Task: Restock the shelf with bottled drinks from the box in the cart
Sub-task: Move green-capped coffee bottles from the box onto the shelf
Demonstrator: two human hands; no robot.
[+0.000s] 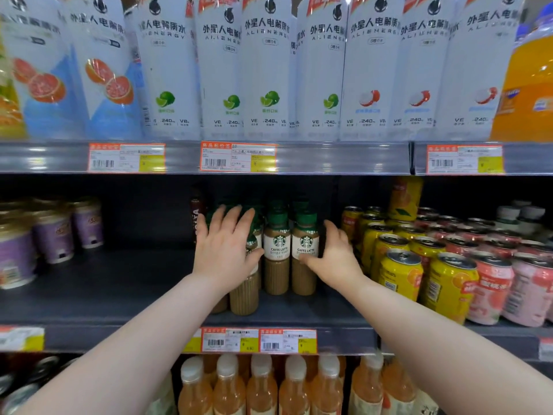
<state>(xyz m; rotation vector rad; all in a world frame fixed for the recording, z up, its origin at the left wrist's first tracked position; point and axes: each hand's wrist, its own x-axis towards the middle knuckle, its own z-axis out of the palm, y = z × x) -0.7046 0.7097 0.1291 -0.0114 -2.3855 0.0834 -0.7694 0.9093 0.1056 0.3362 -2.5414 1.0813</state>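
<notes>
Several Starbucks caffe latte bottles with green caps stand in a cluster on the middle shelf (119, 295), which is dark grey. My left hand (224, 250) lies with straight, spread fingers over the top of the front-left bottle (244, 295), its thumb against the bottle's right side. My right hand (336, 259) grips the right-hand bottle (303, 280), with the thumb on its label and the fingers curled round its far right side. A middle bottle (276, 265) stands untouched between the two hands. The cart and its box are out of view.
Yellow cans (399, 274) and pink cans (490, 292) crowd the shelf just right of my right hand. Purple cups (54, 238) stand at the left, beyond a bare stretch of shelf. A dark bottle (196, 217) stands behind my left hand. Tall white bottles (269, 70) fill the shelf above; orange drink bottles (260, 384) fill the shelf below.
</notes>
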